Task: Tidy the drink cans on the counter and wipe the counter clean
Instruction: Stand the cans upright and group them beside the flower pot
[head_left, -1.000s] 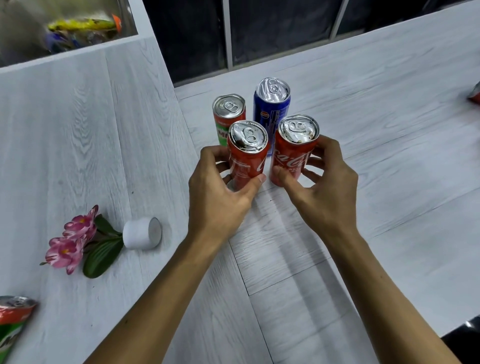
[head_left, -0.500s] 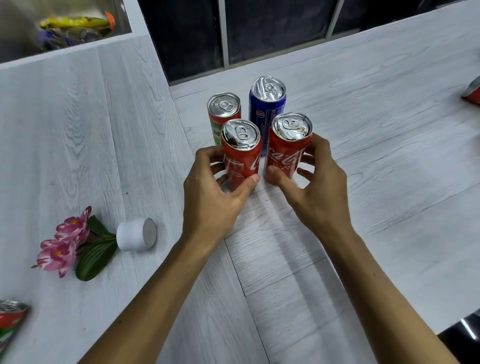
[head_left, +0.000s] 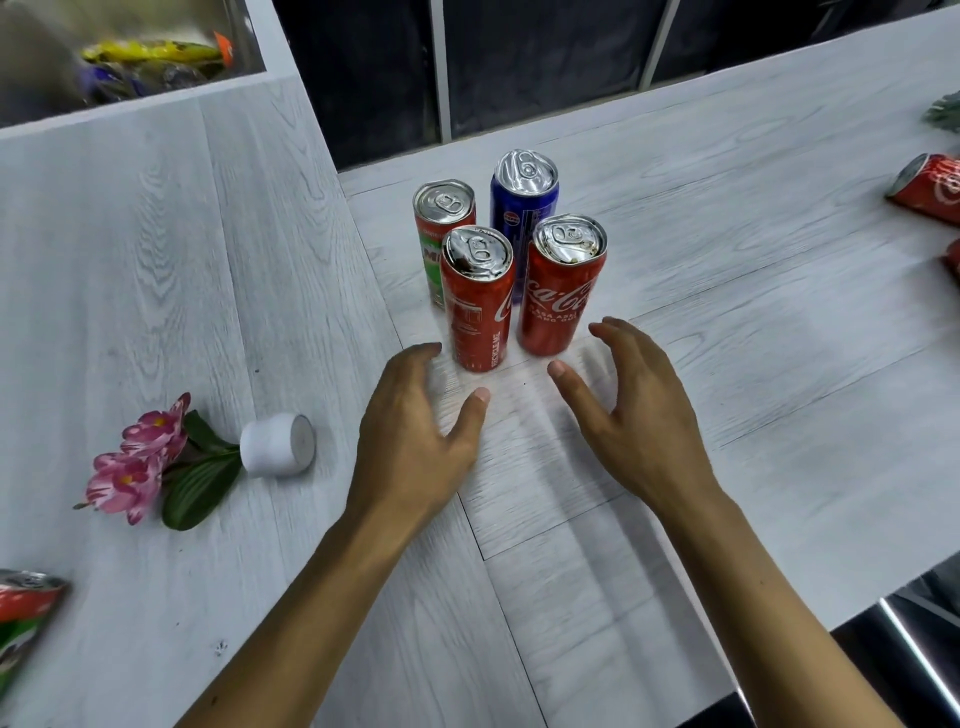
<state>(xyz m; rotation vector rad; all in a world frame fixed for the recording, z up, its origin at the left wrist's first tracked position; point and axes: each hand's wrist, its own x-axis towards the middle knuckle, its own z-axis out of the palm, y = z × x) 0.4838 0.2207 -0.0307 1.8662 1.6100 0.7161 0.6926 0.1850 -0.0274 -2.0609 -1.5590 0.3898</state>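
Counter (head_left: 727, 364) carries four upright cans bunched close: left red can (head_left: 478, 306) and right red can (head_left: 558, 296) in front, green can (head_left: 434, 244) and blue can (head_left: 522, 208) behind. I see my left hand (head_left: 415, 431) and right hand (head_left: 634, 415) just short of the front pair, touching neither, fingers loosely spread and empty. A toppled can (head_left: 930, 189) lies far right.

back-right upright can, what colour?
Dark blue can with a silver top; head view.

We log pale wood-grain counter (head_left: 753, 395) | upper centre: four cans (head_left: 478, 312) upright, clustered | left: white pot (head_left: 278, 445) of pink flowers (head_left: 135, 467) on its side | right edge: red can (head_left: 930, 189) lying | lower left: another can (head_left: 26, 608), cut off.
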